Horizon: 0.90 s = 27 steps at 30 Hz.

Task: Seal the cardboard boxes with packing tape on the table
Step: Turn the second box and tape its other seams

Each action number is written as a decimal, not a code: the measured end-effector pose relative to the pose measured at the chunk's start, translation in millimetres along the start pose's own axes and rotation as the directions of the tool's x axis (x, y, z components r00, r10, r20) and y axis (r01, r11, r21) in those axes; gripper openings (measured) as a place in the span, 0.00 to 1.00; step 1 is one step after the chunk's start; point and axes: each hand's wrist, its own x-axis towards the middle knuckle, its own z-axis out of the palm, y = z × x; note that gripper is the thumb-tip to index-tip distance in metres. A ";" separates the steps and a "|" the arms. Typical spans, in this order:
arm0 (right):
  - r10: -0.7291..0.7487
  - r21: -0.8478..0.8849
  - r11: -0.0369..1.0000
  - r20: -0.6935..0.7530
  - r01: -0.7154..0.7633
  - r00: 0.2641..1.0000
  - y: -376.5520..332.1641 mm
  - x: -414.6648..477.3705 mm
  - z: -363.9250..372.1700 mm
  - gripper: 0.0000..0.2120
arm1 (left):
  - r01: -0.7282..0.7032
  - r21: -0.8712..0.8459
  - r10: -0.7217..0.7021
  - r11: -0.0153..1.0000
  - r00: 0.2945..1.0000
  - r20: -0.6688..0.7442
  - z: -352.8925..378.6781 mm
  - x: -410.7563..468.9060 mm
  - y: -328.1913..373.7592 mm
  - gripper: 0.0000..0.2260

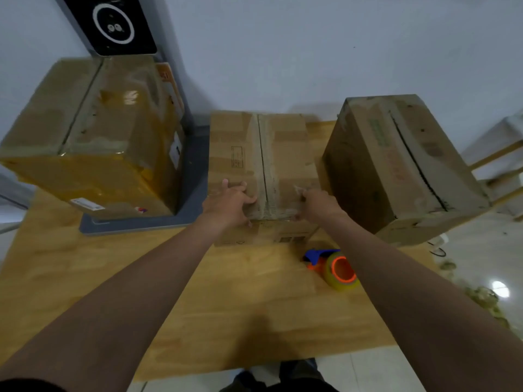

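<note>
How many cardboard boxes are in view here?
3: the left box, the middle box and the right box. Others may lie out of view.

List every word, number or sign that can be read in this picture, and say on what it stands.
Nothing can be quoted: all print is too blurred to read.
left box: orange sticker and white labels, unreadable.
middle box: printed frame on top and dark marks on the front, unreadable.
right box: green and red print on top, unreadable.
black panel: a white ring sign, no letters readable.
</note>
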 end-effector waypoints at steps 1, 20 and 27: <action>0.001 0.013 1.000 -0.004 -0.001 1.000 2.5 7.1 -4.9 0.31 | 0.000 0.007 0.000 1.000 1.000 0.007 -6.4 9.6 3.4 0.37; 0.057 -0.134 0.989 -0.050 -0.063 0.997 37.9 170.4 -61.3 0.43 | -0.006 -0.127 0.001 0.992 0.999 -0.038 -56.9 151.7 39.9 0.37; 0.048 -0.163 0.985 -0.038 -0.054 0.998 35.4 174.5 -67.5 0.33 | -0.001 -0.164 -0.005 0.986 0.999 -0.038 -50.8 155.7 35.3 0.36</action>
